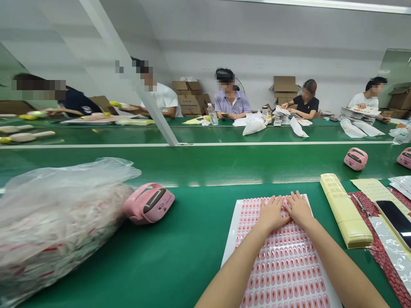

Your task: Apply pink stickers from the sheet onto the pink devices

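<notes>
A white sheet (231, 239) lies on the green table in front of me, covered with rows of small pink oval pieces that look like press-on nails (282, 266), each with a reddish mark in its middle. My left hand (273, 214) rests flat on the upper part of the sheet, fingers stretched toward its far edge. Beside it my right hand (299, 209) lies flat near the far right corner, its fingers also spread. Both thumbs point inward and come close to each other. Neither hand grips anything.
On the left lie a big clear plastic bag (64, 226) of packets and a pink handled device (149, 203). To the right are a stack of yellow cards (346, 211), tweezers (362, 204) and a phone (396, 219). Several people sit across, beyond a slanted white post (150, 102).
</notes>
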Tool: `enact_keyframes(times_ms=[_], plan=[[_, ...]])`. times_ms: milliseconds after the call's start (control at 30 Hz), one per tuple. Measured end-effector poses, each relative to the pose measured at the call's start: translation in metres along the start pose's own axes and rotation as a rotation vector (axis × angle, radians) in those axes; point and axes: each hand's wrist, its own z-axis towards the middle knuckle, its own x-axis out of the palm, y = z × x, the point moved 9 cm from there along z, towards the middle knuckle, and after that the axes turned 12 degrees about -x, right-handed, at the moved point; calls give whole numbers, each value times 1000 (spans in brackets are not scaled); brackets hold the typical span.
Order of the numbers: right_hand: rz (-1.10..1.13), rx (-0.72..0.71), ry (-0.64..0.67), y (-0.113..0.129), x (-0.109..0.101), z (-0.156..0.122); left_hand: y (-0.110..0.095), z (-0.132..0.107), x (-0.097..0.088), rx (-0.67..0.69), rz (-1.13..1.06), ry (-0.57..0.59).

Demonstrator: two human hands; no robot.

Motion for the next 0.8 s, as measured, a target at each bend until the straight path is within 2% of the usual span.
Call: enact_keyframes(times_ms=[167,367,467,600,800], plan=[[120,-146,-33,16,5,2,-4,6,-6,11,8,26],[136,-156,-29,18,6,2,6,1,-5,76,-28,63],[132,-154,-28,19,5,3,17,-6,-7,29,-17,5],[132,-157,-35,19,4,2,35,-11,-10,-109,22,-81],[21,20,-33,6,-1,-1,44,-6,-9,-158,12,-52]])
